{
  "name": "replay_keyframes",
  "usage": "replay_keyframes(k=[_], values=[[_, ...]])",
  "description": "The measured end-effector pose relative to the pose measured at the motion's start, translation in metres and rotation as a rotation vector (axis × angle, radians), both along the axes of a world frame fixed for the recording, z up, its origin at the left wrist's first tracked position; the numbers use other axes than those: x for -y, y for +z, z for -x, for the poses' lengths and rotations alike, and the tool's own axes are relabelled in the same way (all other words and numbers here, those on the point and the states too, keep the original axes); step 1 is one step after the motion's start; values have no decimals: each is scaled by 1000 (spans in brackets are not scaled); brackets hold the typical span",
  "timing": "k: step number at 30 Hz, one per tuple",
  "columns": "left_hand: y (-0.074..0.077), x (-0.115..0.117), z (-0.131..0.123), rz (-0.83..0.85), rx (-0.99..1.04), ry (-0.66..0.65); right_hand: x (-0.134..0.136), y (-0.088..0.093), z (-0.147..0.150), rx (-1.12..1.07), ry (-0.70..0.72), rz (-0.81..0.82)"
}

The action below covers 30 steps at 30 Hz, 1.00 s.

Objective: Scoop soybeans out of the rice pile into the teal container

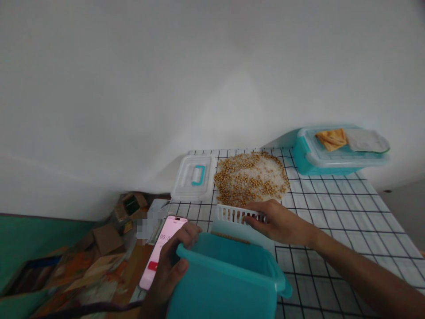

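Observation:
My left hand is closed on the left rim of a teal plastic bin, which stands at the near edge with its opening facing up and away. In my right hand is a white slotted plastic piece, pinched at its right end just beyond the bin. Its pale flat part slopes down toward the bin's far rim; whether it is a scoop or a basket is unclear. A thin row of yellow beans lies along that rim. Beyond spreads a pile of yellow beans mixed with white grains.
A clear lid with a teal handle lies left of the pile. At the back right stands a lidded teal box with an orange cloth and a grey cloth on top. A phone lies left; cardboard boxes sit beyond the table's edge.

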State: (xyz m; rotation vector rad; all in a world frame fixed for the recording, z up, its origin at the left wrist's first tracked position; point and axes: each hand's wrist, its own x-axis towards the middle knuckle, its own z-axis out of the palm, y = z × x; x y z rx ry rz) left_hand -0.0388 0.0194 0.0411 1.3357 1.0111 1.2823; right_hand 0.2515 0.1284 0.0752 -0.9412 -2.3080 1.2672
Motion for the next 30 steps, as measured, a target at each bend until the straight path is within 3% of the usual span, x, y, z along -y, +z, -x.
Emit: replay_keyframes(k=[12, 17, 30], values=[[2, 1, 0, 7, 20, -34, 19, 36, 1, -5, 29, -47], [4, 0, 0, 33, 51, -53, 5, 31, 4, 7, -66, -146], [6, 10, 15, 29, 120, -46, -5, 23, 44, -8, 102, -177]])
